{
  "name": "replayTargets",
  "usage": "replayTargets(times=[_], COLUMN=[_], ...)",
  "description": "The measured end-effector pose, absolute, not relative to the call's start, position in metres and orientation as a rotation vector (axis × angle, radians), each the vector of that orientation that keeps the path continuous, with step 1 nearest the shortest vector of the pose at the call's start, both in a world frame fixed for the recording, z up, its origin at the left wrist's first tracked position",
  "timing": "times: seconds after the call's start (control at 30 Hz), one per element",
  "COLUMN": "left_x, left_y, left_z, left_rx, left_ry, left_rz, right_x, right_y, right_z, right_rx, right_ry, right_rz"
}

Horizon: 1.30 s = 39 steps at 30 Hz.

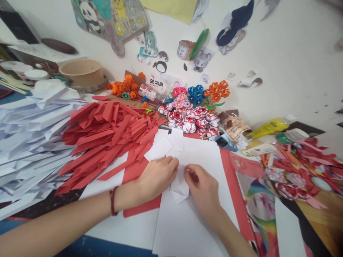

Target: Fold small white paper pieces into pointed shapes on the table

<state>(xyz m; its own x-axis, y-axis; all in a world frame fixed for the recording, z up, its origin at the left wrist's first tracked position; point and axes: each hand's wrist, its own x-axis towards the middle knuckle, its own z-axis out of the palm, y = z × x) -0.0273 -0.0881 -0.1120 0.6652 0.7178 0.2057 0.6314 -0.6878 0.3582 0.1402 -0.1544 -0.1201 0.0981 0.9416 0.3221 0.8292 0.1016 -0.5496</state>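
A small piece of white paper (179,190), folded to a blunt point at its near end, lies over a large white sheet (198,225). My left hand (158,176), with a dark red cord bracelet on its wrist, pinches the paper's far left edge. On the opposite edge, my right hand (203,187) has its thumb and forefinger closed on the same paper. Just beyond my fingers are a white paper slip (158,148) and another white slip (177,140). Red paper (143,208) shows beneath the left forearm.
Folded red strips (107,132) and white strips (34,142) are heaped at left. Red-and-white paper flowers (198,119) stand behind the sheets, near a blue watch (225,143). A yellow bottle (268,127) lies at right, and a round tan container (81,73) sits back left.
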Motion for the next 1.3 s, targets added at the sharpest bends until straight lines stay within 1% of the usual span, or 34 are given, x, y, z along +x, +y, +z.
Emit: replayTargets(times=[0.13, 0.27, 0.57, 0.87, 1.3], left_x=[-0.027, -0.026, -0.030, -0.030, -0.029], left_y=[-0.089, -0.087, -0.085, -0.088, -0.089], left_z=[-0.110, -0.113, -0.118, -0.121, -0.121], left_rx=[2.617, 2.729, 2.844, 2.990, 3.036], left_ry=[1.091, 1.019, 0.877, 0.826, 0.803], left_rz=[0.497, 0.451, 0.545, 0.508, 0.458], right_x=[0.140, 0.141, 0.142, 0.138, 0.136], right_y=[-0.153, -0.153, -0.154, -0.152, -0.153], right_z=[-0.121, -0.123, -0.124, -0.119, -0.119], right_rx=[-1.727, -1.713, -1.644, -1.541, -1.539], right_ry=[-1.748, -1.826, -2.040, -2.126, -2.156], right_rz=[0.261, 0.275, 0.044, -0.064, -0.120])
